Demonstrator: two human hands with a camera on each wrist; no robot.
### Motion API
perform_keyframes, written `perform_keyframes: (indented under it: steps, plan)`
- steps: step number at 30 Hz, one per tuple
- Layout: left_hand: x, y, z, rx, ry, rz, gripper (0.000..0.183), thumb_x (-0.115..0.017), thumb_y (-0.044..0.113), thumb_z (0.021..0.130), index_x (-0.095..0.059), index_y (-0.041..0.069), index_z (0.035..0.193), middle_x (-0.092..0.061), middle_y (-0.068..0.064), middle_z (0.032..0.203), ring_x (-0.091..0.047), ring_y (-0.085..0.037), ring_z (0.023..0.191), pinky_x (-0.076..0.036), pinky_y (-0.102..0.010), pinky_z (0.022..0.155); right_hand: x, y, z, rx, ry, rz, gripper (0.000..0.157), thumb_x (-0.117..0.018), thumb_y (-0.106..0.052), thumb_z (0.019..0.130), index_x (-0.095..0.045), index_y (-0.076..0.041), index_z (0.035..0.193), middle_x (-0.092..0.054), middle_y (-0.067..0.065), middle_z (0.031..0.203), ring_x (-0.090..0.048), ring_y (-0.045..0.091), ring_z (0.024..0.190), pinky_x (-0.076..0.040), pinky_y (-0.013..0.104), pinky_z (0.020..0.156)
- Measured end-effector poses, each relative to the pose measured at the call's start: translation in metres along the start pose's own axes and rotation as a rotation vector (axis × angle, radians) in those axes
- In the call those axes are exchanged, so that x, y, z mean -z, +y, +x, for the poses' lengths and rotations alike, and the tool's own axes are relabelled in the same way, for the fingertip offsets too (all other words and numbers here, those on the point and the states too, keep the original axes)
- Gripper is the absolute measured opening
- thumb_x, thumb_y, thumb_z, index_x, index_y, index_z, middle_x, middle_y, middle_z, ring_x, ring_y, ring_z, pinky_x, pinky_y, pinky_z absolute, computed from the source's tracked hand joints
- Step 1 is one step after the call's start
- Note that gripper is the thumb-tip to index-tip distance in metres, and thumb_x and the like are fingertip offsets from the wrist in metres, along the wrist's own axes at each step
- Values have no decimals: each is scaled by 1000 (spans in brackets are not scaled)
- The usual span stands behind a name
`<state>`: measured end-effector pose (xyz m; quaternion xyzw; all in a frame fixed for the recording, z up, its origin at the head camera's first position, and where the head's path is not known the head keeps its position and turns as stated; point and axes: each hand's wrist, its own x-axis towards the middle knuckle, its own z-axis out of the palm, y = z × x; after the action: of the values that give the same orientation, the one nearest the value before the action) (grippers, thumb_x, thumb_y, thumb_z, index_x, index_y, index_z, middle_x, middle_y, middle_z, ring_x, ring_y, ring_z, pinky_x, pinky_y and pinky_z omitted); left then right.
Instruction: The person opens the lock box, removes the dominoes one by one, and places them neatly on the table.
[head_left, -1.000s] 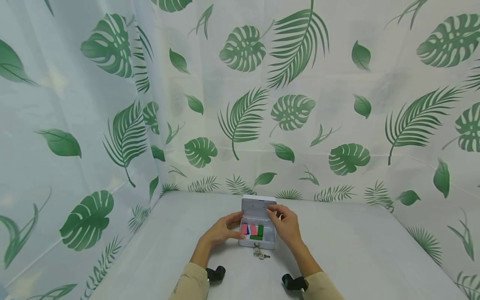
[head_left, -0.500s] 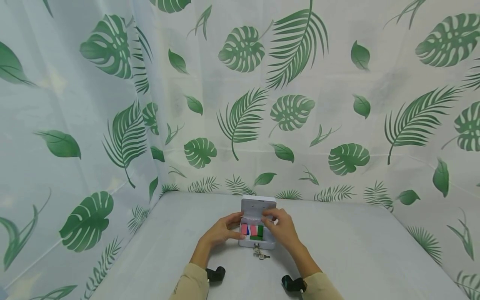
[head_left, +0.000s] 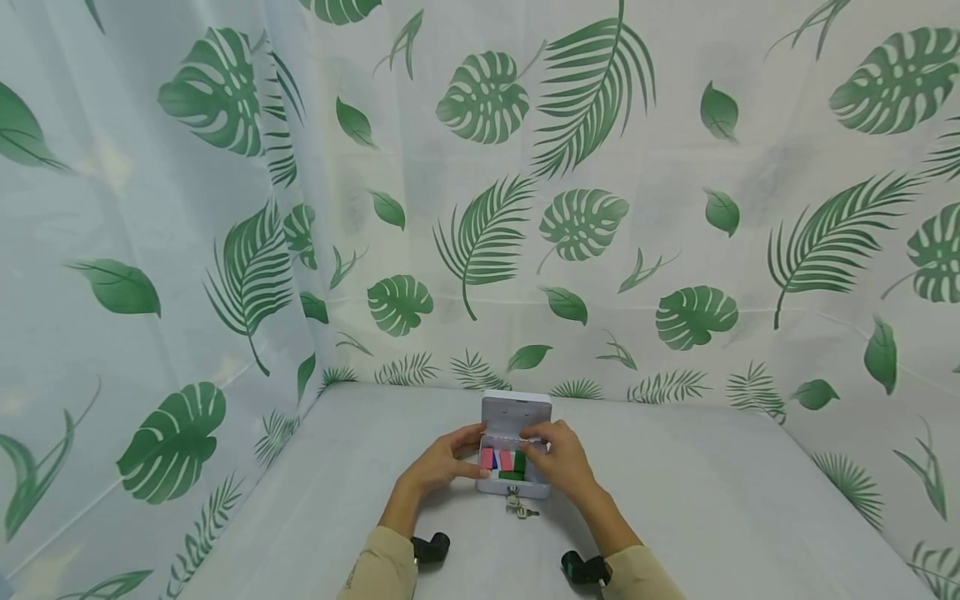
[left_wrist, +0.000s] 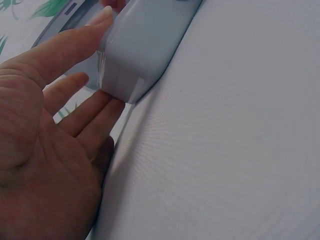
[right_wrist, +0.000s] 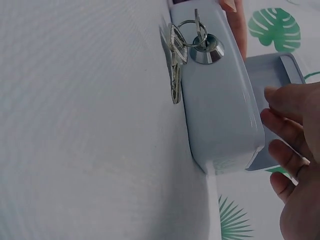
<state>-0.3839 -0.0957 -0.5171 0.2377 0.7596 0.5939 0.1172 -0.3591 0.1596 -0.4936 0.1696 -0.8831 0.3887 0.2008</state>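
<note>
A small pale metal cash box (head_left: 491,487) stands on the table with its lid (head_left: 510,413) raised. My left hand (head_left: 442,461) grips the box's left side, thumb at the front rim and fingers toward the back. Inside lie pink blocks (head_left: 506,461), green blocks (head_left: 512,476) and a sliver of blue. Over the right part of the box hovers my right hand (head_left: 564,460), its thumb and index finger a little apart near the hinge side. Nothing shows between its loosely bent fingers in the right wrist view. Keys (right_wrist: 176,65) hang from the front lock (right_wrist: 207,50).
The box stands on a white-covered table (head_left: 712,500). A white curtain with green leaves (head_left: 600,250) hangs behind and at the left. Black wrist devices (head_left: 431,548) sit on both forearms.
My right hand has moved left and down, from the right edge of the raised lid to above the open box. The left hand and the box have stayed in place.
</note>
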Motion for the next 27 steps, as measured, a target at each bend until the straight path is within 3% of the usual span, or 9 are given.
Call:
perform_keyframes:
  steps: [8, 20, 27]
  plan:
    - [0, 1, 0, 2, 5, 4, 84, -85, 15, 87, -43, 15, 159, -48, -9, 162, -46, -31, 149, -34, -54, 124, -4, 2, 0, -9, -29, -114, 16, -86, -11, 83, -81, -13, 98, -79, -3, 97, -58, 14, 86, -47, 31, 73]
    - [0, -1, 1, 5, 12, 13, 85, -86, 16, 86, -43, 17, 159, -48, -8, 162, -47, -30, 149, -35, -54, 123, -8, 4, -1, -50, -109, -206, 22, -87, -17, 83, -83, -12, 104, -79, 2, 103, -58, 17, 90, -48, 37, 78]
    - [0, -1, 0, 5, 14, 19, 85, -86, 17, 86, -43, 17, 159, -47, -8, 162, -47, -31, 149, -35, -55, 123, -8, 2, -2, -21, -134, -250, 24, -87, -17, 83, -82, -10, 106, -79, 5, 104, -58, 19, 93, -50, 42, 81]
